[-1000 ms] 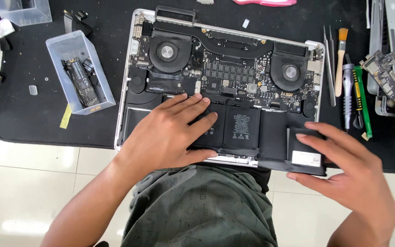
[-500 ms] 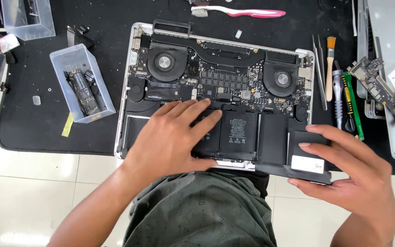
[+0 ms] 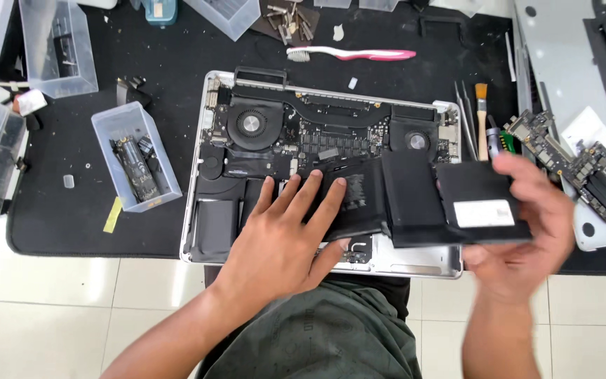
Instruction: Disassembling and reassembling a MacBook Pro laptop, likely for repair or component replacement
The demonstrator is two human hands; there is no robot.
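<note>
Left hand (image 3: 285, 242) lies flat, fingers spread, on the lower middle of the opened silver laptop chassis (image 3: 415, 263), fingertips on the inner end of the flat black multi-cell battery pack (image 3: 415, 200); it presses, grips nothing. Right hand (image 3: 527, 238), motion-blurred, is clamped on the pack's outer end at 3 o'clock of the chassis, thumb under, fingers over the far edge. Pack: matte black, thin rectangular cells joined in a row, right end lifted clear of the case and tilted, left end under the left fingers. One white rectangular label (image 3: 484, 213) sits on the outermost cell; print too small to tell. A separate black cell (image 3: 215, 228) stays seated at 9 o'clock inside the case. Two round black fans (image 3: 250, 125) sit at 12 o'clock of the case. White-and-pink toothbrush (image 3: 348, 53) lies beyond, at 12 o'clock. Clear plastic tray (image 3: 117, 123) holding dark parts stands at 9 o'clock; a small yellow strip (image 3: 113, 215) lies just beside it.
</note>
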